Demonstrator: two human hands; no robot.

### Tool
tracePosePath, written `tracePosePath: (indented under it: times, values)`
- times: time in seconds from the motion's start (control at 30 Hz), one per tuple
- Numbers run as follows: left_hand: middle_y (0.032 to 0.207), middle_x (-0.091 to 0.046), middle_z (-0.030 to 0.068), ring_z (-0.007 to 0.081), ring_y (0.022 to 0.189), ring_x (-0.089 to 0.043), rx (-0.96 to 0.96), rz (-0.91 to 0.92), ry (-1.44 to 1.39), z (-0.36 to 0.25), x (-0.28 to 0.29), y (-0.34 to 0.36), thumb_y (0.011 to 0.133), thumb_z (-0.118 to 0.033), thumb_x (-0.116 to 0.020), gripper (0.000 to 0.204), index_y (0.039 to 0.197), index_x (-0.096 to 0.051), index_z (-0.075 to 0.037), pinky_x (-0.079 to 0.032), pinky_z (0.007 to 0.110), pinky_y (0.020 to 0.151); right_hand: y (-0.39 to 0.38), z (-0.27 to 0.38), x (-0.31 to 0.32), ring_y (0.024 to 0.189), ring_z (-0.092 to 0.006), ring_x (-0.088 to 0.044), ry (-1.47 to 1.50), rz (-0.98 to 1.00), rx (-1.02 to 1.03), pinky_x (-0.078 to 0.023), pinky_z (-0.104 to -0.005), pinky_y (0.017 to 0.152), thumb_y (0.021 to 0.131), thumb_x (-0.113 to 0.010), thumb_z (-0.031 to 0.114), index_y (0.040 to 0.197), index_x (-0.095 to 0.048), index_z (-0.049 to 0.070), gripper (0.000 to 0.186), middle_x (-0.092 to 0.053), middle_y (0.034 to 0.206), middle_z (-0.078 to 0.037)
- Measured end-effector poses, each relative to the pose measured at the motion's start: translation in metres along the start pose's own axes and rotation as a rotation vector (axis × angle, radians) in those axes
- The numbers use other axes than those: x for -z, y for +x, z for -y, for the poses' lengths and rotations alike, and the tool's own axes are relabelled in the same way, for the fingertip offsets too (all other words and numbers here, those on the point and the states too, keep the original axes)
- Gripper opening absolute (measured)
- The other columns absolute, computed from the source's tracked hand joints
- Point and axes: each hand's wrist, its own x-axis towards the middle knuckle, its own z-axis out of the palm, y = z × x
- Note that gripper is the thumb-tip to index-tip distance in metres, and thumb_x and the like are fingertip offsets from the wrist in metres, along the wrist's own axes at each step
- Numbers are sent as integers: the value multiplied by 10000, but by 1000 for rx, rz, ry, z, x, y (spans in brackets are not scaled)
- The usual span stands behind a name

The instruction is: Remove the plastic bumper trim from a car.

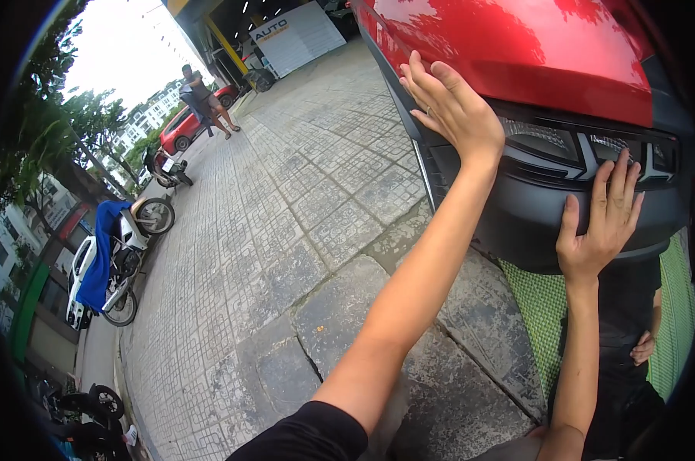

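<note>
Red car (509, 54) — cut off above; black-clad person (628, 307) — head hidden.

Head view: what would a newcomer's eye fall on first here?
Probably the glossy red car at upper right, with the left hand in front of it and the right hand over the lower edge of its headlight. Next, the bright blue cloth draped over a white motorbike at left.

Forearms (424, 269) reach forward, left hand (456, 111) and right hand (602, 229) with fingers (617, 184) extended.
</note>
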Motion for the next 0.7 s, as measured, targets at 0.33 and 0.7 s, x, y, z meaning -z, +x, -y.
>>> tracePosePath:
  times: [0.33, 0.7]
  values:
    - [1687, -341, 238, 429, 1609, -259, -103, -63, -7, -4, -6, 8, 1152, -606, -143, 797, 1614, -325, 17, -55, 666, 1291, 1, -1, -1, 1595, -386, -401, 1, 37, -70, -245, -600, 1269, 950, -693, 378, 1533, -630, 76, 660, -527, 1667, -132]
    - [1730, -318, 209, 390, 1625, -239, -117, 38, -105, 9, -11, 12, 1116, -690, -56, 920, 1641, -330, 14, -100, 588, 1301, -2, -6, 1, 1564, -409, -441, 2, 35, -74, -269, -597, 1252, 876, -742, 349, 1492, -665, 67, 681, -555, 1648, -108]
